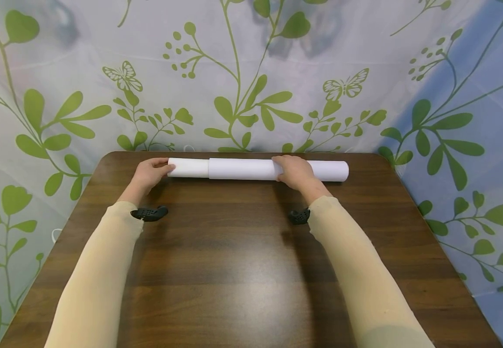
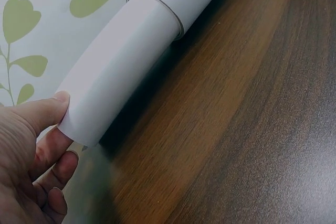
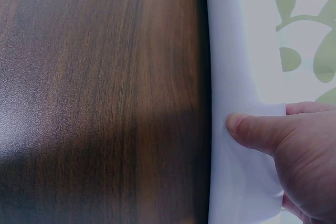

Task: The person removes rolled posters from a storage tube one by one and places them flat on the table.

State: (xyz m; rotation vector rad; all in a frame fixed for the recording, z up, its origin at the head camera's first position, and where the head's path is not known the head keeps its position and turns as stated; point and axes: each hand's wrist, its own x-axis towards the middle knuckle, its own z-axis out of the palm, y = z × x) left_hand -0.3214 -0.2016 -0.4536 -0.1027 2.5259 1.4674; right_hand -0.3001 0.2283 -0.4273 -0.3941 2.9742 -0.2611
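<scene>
A long white roll (image 1: 243, 169) lies crosswise near the back edge of the wooden table (image 1: 216, 241). From its left end sticks out a narrower white tube (image 2: 115, 61), and the roll's layered edge shows as a step around it. My left hand (image 1: 149, 173) pinches the tube's far left end, thumb on the outer surface and a finger at the rim. Farther right, my right hand (image 1: 297, 171) grips the wider roll from above. Its thumb (image 3: 244, 125) presses into the near side, where the surface creases slightly, while the other fingers go behind and are mostly hidden.
Behind the table hangs a pale curtain (image 1: 243, 72) with green leaves and butterflies, close to the roll. Each wrist carries a black device (image 1: 149, 213) at the sleeve cuff. Light reflects off the middle of the tabletop.
</scene>
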